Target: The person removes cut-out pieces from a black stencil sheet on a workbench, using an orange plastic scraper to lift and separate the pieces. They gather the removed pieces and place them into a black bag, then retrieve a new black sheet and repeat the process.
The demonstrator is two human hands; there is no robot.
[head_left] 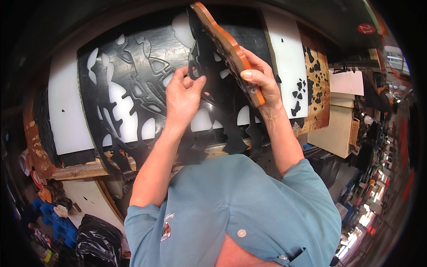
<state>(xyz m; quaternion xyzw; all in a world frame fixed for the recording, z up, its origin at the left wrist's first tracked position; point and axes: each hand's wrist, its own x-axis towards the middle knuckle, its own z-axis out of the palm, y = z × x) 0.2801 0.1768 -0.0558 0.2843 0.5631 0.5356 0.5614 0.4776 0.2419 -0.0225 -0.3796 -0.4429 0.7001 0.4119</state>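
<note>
Orange wooden die board [229,51] gripped in right hand [262,80], black scrap pinched in left hand [184,95].

Held tilted on edge, orange board rising up and away from right hand, fingers wrapped over its lower end, thumb along its face. Pinched between left thumb and fingertips, just beside right hand: thin black cut-out piece [192,73], touching underside of board. Spread beyond and under both hands: large black rubber sheet [133,75] riddled with cut-out holes, lying on white cutting pad [66,115]. Scattered past right hand on pad: small black offcuts [297,95]. Below both forearms: blue-grey shirt [249,204].
</note>
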